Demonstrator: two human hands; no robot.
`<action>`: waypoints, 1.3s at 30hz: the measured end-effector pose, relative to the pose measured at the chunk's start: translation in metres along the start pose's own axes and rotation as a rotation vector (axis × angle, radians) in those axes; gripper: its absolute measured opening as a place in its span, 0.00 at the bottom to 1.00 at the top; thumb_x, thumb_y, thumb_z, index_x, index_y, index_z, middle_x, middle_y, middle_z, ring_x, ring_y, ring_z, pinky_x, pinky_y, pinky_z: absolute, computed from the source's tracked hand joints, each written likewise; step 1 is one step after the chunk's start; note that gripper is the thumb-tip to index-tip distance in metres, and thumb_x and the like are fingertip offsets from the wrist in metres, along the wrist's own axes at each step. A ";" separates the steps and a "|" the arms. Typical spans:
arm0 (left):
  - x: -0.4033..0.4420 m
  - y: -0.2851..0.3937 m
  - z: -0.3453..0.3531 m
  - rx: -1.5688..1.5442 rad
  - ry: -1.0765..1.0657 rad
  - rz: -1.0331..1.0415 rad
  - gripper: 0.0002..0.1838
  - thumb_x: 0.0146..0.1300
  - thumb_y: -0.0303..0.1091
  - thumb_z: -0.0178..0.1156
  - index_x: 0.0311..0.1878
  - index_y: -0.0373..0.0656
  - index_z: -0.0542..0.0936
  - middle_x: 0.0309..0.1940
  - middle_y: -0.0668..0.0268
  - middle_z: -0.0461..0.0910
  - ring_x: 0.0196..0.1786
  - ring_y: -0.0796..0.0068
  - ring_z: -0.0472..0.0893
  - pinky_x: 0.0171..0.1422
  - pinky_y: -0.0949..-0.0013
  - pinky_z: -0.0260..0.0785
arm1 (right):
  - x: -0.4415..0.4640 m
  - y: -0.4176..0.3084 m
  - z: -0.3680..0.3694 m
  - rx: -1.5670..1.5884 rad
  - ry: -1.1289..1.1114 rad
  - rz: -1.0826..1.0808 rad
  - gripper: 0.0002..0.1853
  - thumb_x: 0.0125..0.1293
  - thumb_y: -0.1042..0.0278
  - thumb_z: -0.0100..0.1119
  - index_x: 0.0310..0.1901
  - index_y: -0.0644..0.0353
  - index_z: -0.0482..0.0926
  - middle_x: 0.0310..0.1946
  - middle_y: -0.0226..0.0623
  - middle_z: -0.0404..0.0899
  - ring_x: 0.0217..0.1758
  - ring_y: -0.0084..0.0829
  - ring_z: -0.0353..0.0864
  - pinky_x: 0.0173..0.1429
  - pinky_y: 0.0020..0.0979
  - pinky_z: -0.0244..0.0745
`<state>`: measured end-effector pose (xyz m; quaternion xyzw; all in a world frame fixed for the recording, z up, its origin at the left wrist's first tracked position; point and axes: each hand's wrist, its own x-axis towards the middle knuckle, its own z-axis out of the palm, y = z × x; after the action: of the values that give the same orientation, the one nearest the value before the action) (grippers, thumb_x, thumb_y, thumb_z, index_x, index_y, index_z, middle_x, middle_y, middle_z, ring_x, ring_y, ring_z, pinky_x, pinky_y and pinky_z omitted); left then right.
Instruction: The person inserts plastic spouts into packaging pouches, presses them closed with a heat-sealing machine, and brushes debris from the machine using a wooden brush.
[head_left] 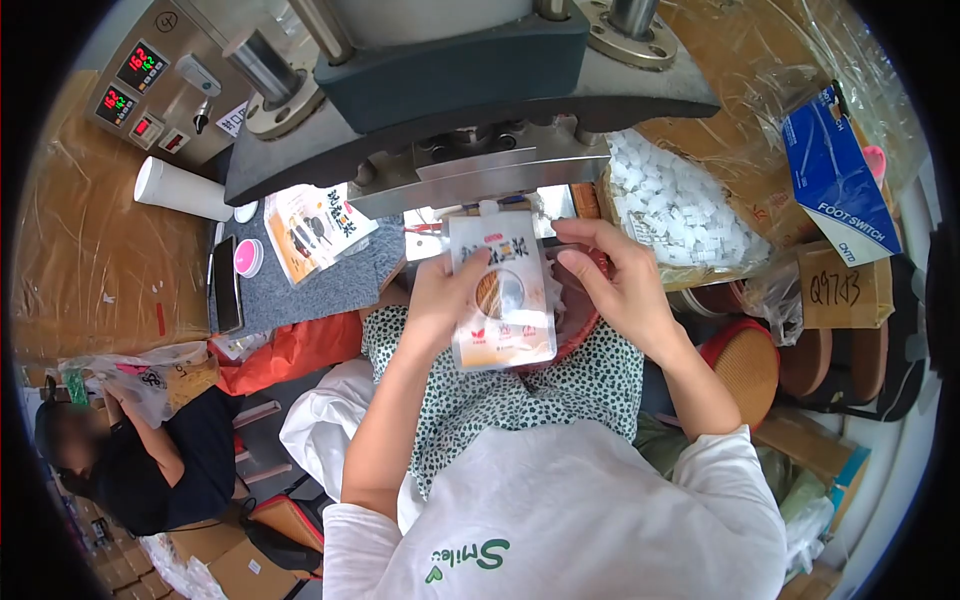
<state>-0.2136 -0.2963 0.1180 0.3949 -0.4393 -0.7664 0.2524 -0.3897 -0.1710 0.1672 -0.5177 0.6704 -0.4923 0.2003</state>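
A printed pouch (503, 325) with a small white spout at its top edge hangs over the lap, in front of the metal press (470, 180). My left hand (440, 300) pinches its left side, thumb across the printed front. To the right of the pouch is my right hand (625, 290), thumb and fingers apart, holding nothing visible. Behind the pouch, a red basket (585, 335) shows in part. On the right, a heap of small white pieces (675, 205) lies beside the press.
More printed pouches (310, 230) lie on a grey mat (290, 300) at left, near a phone (226, 285) and a white roll (180, 190). A blue box (840, 175) stands at right. Another person (165, 460) sits at lower left, holding a plastic bag.
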 end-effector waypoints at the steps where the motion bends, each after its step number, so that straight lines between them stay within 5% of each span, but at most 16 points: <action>1: 0.006 0.000 -0.002 -0.007 -0.019 -0.015 0.14 0.74 0.33 0.59 0.47 0.26 0.81 0.39 0.61 0.85 0.37 0.78 0.83 0.41 0.71 0.77 | -0.001 0.003 -0.004 -0.094 0.045 -0.018 0.13 0.67 0.73 0.63 0.52 0.64 0.82 0.43 0.48 0.86 0.46 0.42 0.88 0.45 0.36 0.81; 4: 0.014 -0.003 -0.007 -0.012 -0.042 -0.044 0.15 0.74 0.35 0.59 0.46 0.28 0.81 0.40 0.62 0.85 0.36 0.79 0.82 0.38 0.70 0.75 | 0.006 0.009 -0.015 -0.346 0.282 0.046 0.09 0.64 0.76 0.62 0.46 0.60 0.85 0.36 0.45 0.86 0.42 0.46 0.86 0.45 0.38 0.80; 7: 0.014 0.002 -0.033 0.636 0.000 0.094 0.15 0.74 0.38 0.59 0.44 0.31 0.82 0.36 0.60 0.85 0.34 0.75 0.81 0.37 0.66 0.71 | 0.019 0.042 -0.027 -0.693 0.245 -0.023 0.09 0.64 0.77 0.60 0.45 0.62 0.84 0.33 0.49 0.84 0.41 0.50 0.85 0.47 0.43 0.79; 8: 0.020 0.010 -0.050 0.889 0.122 0.281 0.16 0.72 0.39 0.60 0.40 0.32 0.82 0.30 0.57 0.83 0.33 0.65 0.80 0.38 0.62 0.68 | 0.023 0.050 -0.032 -0.650 0.196 -0.032 0.10 0.63 0.77 0.60 0.45 0.63 0.84 0.34 0.50 0.84 0.42 0.51 0.85 0.47 0.43 0.79; 9: 0.032 0.012 -0.079 1.005 0.386 0.405 0.19 0.71 0.40 0.60 0.49 0.29 0.79 0.41 0.45 0.81 0.43 0.50 0.81 0.45 0.59 0.71 | 0.026 0.056 -0.037 -0.609 0.145 -0.040 0.10 0.63 0.77 0.60 0.46 0.64 0.84 0.36 0.51 0.84 0.42 0.51 0.84 0.47 0.43 0.79; 10: 0.038 0.012 -0.096 1.167 0.638 0.819 0.28 0.70 0.45 0.61 0.61 0.29 0.73 0.61 0.38 0.73 0.60 0.43 0.76 0.60 0.55 0.70 | 0.024 0.059 -0.040 -0.569 0.087 -0.041 0.11 0.63 0.77 0.60 0.47 0.65 0.83 0.37 0.52 0.84 0.43 0.52 0.84 0.47 0.43 0.79; 11: 0.038 0.014 -0.116 1.635 0.732 0.720 0.38 0.67 0.51 0.63 0.69 0.31 0.65 0.71 0.37 0.61 0.71 0.39 0.66 0.72 0.47 0.60 | 0.021 0.057 -0.041 -0.560 0.065 0.016 0.11 0.63 0.77 0.60 0.47 0.66 0.83 0.39 0.52 0.85 0.43 0.51 0.85 0.47 0.42 0.79; 13: 0.020 -0.011 -0.119 1.758 0.565 0.694 0.41 0.63 0.54 0.66 0.69 0.32 0.67 0.69 0.39 0.65 0.72 0.39 0.65 0.75 0.43 0.54 | 0.023 0.048 -0.045 -0.539 0.032 0.112 0.12 0.64 0.77 0.61 0.48 0.67 0.83 0.42 0.51 0.85 0.43 0.48 0.86 0.49 0.40 0.80; 14: 0.006 -0.015 -0.114 1.721 0.436 0.749 0.43 0.60 0.54 0.68 0.70 0.34 0.66 0.70 0.41 0.65 0.72 0.39 0.65 0.74 0.44 0.55 | 0.024 0.040 -0.048 -0.449 0.045 0.147 0.12 0.64 0.77 0.61 0.49 0.67 0.83 0.43 0.50 0.85 0.43 0.46 0.86 0.49 0.39 0.80; 19: -0.048 0.003 -0.092 1.280 0.546 0.578 0.07 0.60 0.25 0.65 0.41 0.37 0.82 0.39 0.52 0.82 0.42 0.48 0.82 0.44 0.56 0.73 | 0.013 -0.008 -0.030 0.073 -0.102 0.098 0.12 0.67 0.75 0.62 0.51 0.67 0.82 0.45 0.48 0.85 0.41 0.35 0.87 0.48 0.35 0.80; 21: -0.066 0.010 -0.061 1.214 0.551 0.725 0.11 0.53 0.17 0.61 0.40 0.36 0.83 0.36 0.52 0.83 0.40 0.48 0.83 0.43 0.57 0.74 | 0.012 -0.029 -0.001 0.177 -0.223 0.044 0.11 0.65 0.74 0.63 0.48 0.65 0.81 0.43 0.44 0.84 0.40 0.38 0.85 0.46 0.37 0.78; 24: -0.085 0.015 -0.045 1.196 0.490 0.721 0.17 0.49 0.12 0.59 0.43 0.37 0.84 0.39 0.53 0.84 0.42 0.51 0.84 0.46 0.59 0.76 | 0.019 -0.020 0.033 -0.137 -0.109 -0.495 0.09 0.61 0.72 0.64 0.44 0.61 0.80 0.39 0.39 0.82 0.41 0.42 0.82 0.49 0.40 0.75; 28: -0.085 0.018 -0.033 1.221 0.296 0.880 0.13 0.52 0.15 0.62 0.42 0.37 0.84 0.37 0.54 0.84 0.39 0.53 0.85 0.43 0.59 0.76 | 0.018 -0.032 0.035 -0.206 -0.181 -0.567 0.08 0.60 0.71 0.65 0.42 0.58 0.81 0.38 0.37 0.83 0.43 0.42 0.82 0.54 0.41 0.72; 31: -0.077 0.003 -0.027 1.003 0.101 0.573 0.08 0.59 0.20 0.64 0.42 0.37 0.85 0.33 0.54 0.84 0.34 0.53 0.84 0.39 0.61 0.75 | 0.016 -0.013 0.033 -0.073 -0.203 -0.424 0.11 0.62 0.70 0.65 0.46 0.60 0.82 0.41 0.39 0.85 0.44 0.43 0.83 0.53 0.41 0.74; 36: -0.027 -0.009 -0.018 0.543 -0.050 0.063 0.13 0.70 0.34 0.64 0.41 0.29 0.83 0.36 0.64 0.86 0.35 0.78 0.84 0.36 0.72 0.74 | 0.012 -0.004 0.020 -0.040 0.037 -0.085 0.16 0.64 0.69 0.65 0.52 0.66 0.82 0.45 0.51 0.85 0.48 0.50 0.84 0.54 0.43 0.77; 39: -0.003 -0.001 -0.008 0.057 -0.015 -0.066 0.15 0.72 0.34 0.61 0.45 0.27 0.83 0.38 0.60 0.86 0.36 0.75 0.85 0.38 0.69 0.78 | 0.009 -0.009 -0.004 -0.144 -0.009 -0.063 0.17 0.64 0.69 0.66 0.52 0.66 0.82 0.44 0.52 0.84 0.48 0.50 0.84 0.53 0.42 0.78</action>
<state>-0.2055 -0.2977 0.1158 0.4105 -0.4496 -0.7643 0.2125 -0.3921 -0.1766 0.1789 -0.5538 0.6866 -0.4465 0.1498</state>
